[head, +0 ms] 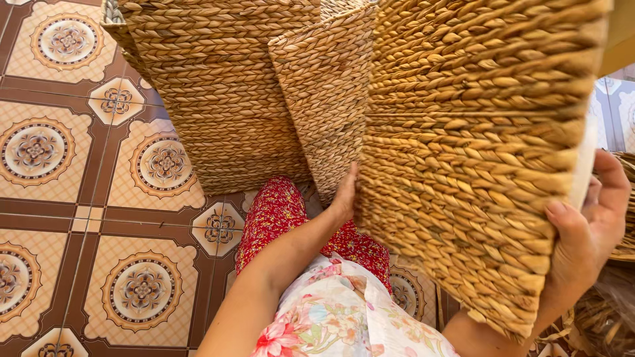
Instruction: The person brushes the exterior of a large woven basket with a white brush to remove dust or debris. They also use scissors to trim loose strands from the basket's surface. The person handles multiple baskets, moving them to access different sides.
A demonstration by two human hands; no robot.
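i see a tiled floor (79,198) patterned with brown bands and round floral medallions on cream. three woven straw baskets fill the upper view: a large basket (218,99) standing on the floor, a narrow basket (324,99) beside it, and the near basket (463,165) lifted close to the camera. my left hand (345,195) presses flat and released against its left side; my right hand (589,231) has its grip clenched on its right edge. i cannot see inside any basket. loose straw (602,317) lies at lower right.
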